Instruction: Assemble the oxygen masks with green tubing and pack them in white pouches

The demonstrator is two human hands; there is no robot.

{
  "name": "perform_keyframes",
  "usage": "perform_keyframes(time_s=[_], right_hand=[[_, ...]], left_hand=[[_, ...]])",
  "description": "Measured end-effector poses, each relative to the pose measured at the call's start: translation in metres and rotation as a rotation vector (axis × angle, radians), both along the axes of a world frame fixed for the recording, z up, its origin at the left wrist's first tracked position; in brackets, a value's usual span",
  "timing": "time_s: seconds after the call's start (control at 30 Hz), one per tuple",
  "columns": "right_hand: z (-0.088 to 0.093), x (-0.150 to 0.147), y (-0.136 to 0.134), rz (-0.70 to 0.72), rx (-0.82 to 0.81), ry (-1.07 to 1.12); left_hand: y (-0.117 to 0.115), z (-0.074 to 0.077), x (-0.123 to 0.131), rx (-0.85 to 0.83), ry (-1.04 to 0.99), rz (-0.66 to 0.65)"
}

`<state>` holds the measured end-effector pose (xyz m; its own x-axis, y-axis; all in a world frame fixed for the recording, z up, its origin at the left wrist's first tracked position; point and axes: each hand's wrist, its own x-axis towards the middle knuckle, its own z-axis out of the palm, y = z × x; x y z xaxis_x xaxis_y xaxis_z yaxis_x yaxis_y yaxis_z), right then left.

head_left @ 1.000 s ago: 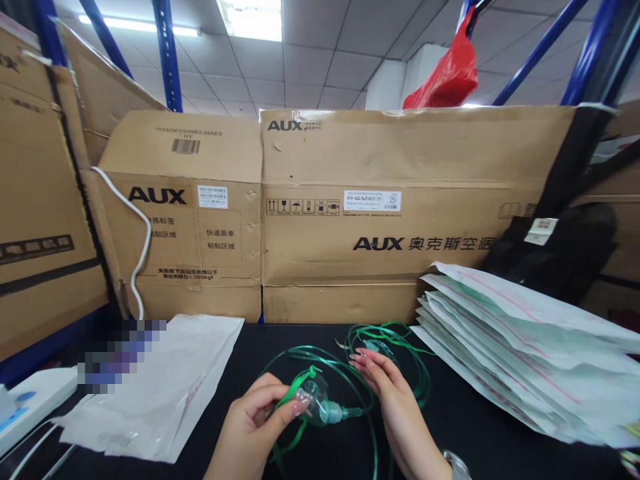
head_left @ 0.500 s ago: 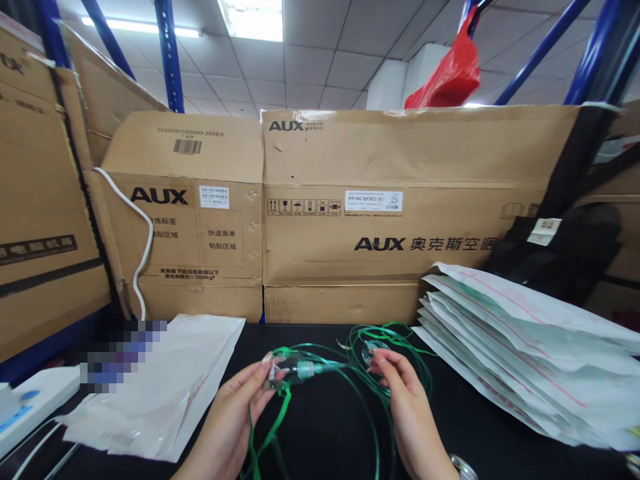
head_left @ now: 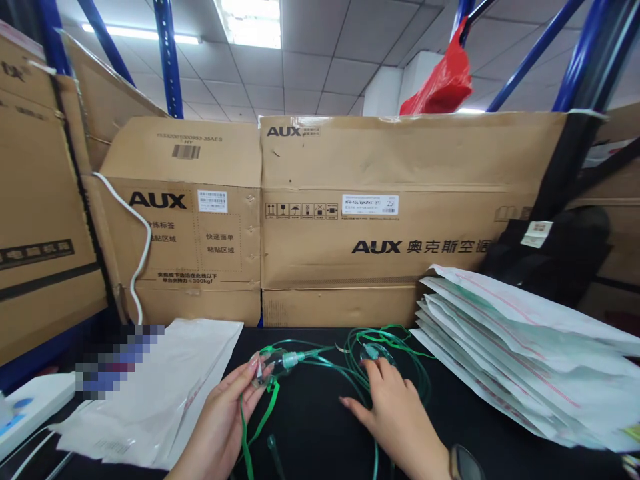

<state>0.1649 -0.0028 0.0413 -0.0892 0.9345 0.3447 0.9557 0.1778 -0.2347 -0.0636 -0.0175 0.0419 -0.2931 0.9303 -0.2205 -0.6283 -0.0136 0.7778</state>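
Observation:
My left hand [head_left: 231,403] pinches the edge of a small clear oxygen mask [head_left: 271,367], whose pale green connector points right. A green elastic strap [head_left: 271,408] hangs from this mask. Thin green tubing [head_left: 327,361] runs from the connector toward a loose coil on the black table. At the coil, my right hand [head_left: 397,408] is palm down with thumb and fingers apart. Its fingertips reach a second clear and green piece [head_left: 379,353], apparently another mask; whether they touch it is unclear. A loose tube end [head_left: 273,448] shows low, between the hands.
White plastic mailing bags [head_left: 165,387] lie at left, beside a white power strip [head_left: 37,403]. A thick stack of similar bags [head_left: 505,360] stands at right. Cardboard boxes [head_left: 340,267] wall off the back of the black table [head_left: 320,427]. A red bag [head_left: 440,80] hangs above.
My right hand has turned palm down and its fingers have spread, leaving the piece at the coil. My left hand, still holding the oxygen mask, has shifted slightly left. A loose tube end now shows.

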Motion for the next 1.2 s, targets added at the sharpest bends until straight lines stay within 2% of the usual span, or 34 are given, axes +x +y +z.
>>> perform_keyframes(time_s=[0.07, 0.13, 0.23, 0.37, 0.43, 0.5, 0.6, 0.67, 0.77, 0.9, 1.0, 1.1, 1.2], right_hand=[[0.004, 0.001, -0.005, -0.061, 0.017, -0.187], [0.005, 0.001, -0.007, -0.100, -0.054, -0.242], [0.002, 0.002, -0.006, -0.090, -0.093, -0.216], [-0.005, 0.005, -0.001, -0.006, -0.147, -0.118], [-0.007, 0.006, 0.001, 0.037, -0.182, 0.046], [-0.009, 0.007, 0.004, 0.073, -0.278, 0.386], [-0.008, 0.006, 0.009, 0.079, -0.642, 1.040], [-0.006, 0.005, 0.012, 0.081, -0.816, 1.281], [-0.001, 0.005, 0.017, 0.098, -0.799, 1.468], [-0.001, 0.007, 0.023, 0.111, -0.619, 1.726], [-0.005, 0.004, 0.022, 0.125, -0.546, 1.818], [-0.010, -0.005, 0.013, 0.170, -0.627, 1.800], [-0.014, -0.016, 0.002, 0.252, -0.728, 1.762]], left_hand=[[-0.001, 0.000, 0.000, -0.001, 0.000, 0.001], [-0.001, 0.000, -0.001, 0.002, -0.006, 0.010], [-0.001, -0.001, -0.001, 0.027, -0.030, 0.041], [0.000, -0.002, 0.000, 0.055, -0.071, 0.038], [-0.001, -0.001, 0.001, 0.046, -0.076, 0.011], [-0.001, 0.000, 0.001, 0.035, -0.065, -0.016], [-0.001, 0.001, 0.002, 0.022, -0.049, -0.003], [-0.001, -0.001, 0.001, 0.027, -0.042, 0.013], [0.000, -0.004, -0.002, 0.056, -0.043, 0.014], [-0.002, -0.003, -0.004, 0.099, -0.056, 0.045], [-0.006, 0.000, 0.000, 0.102, -0.042, 0.032], [-0.011, -0.004, 0.011, 0.045, -0.011, -0.084], [-0.014, -0.020, 0.024, 0.019, 0.063, -0.276]])
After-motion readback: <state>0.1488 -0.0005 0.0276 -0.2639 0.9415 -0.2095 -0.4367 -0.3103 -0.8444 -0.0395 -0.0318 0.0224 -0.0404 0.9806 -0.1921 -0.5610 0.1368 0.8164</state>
